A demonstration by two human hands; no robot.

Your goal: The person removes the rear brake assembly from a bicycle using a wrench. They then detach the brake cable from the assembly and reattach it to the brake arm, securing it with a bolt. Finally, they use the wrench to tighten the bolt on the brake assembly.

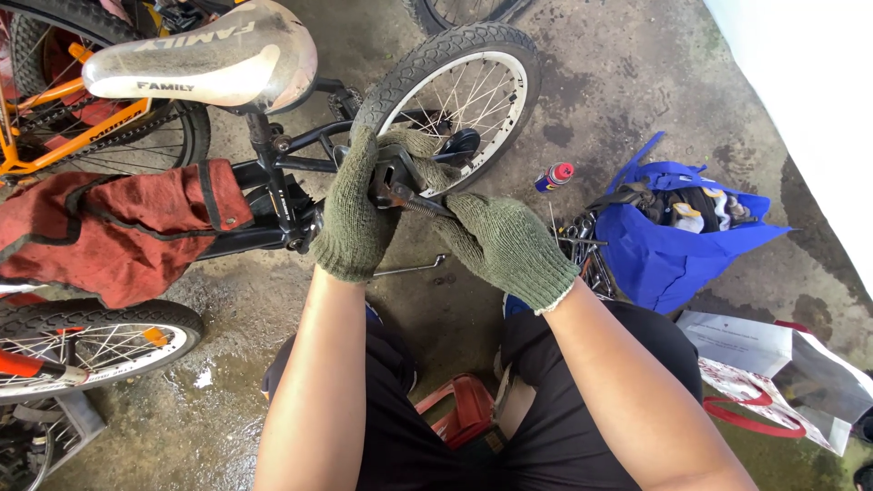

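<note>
Both my hands wear olive knit gloves. My left hand (353, 209) wraps around the black crank arm (393, 168) of a small black bicycle (300, 145) lying on its side. In my right hand (505, 241) is a rusty metal tool (409, 197), its tip pressed against the crank just right of my left hand. The black pedal (457, 144) sticks out behind my fingers, in front of the white-rimmed wheel (464, 82). The joint between tool and crank is partly hidden by the gloves.
A white saddle (205, 59) and a red cloth (118, 232) are at the left, with an orange bicycle (64, 100) behind. A blue bag of tools (673, 236), a spray can (553, 176) and a paper bag (782, 373) lie on the wet concrete at the right. A red stool (459, 409) is under me.
</note>
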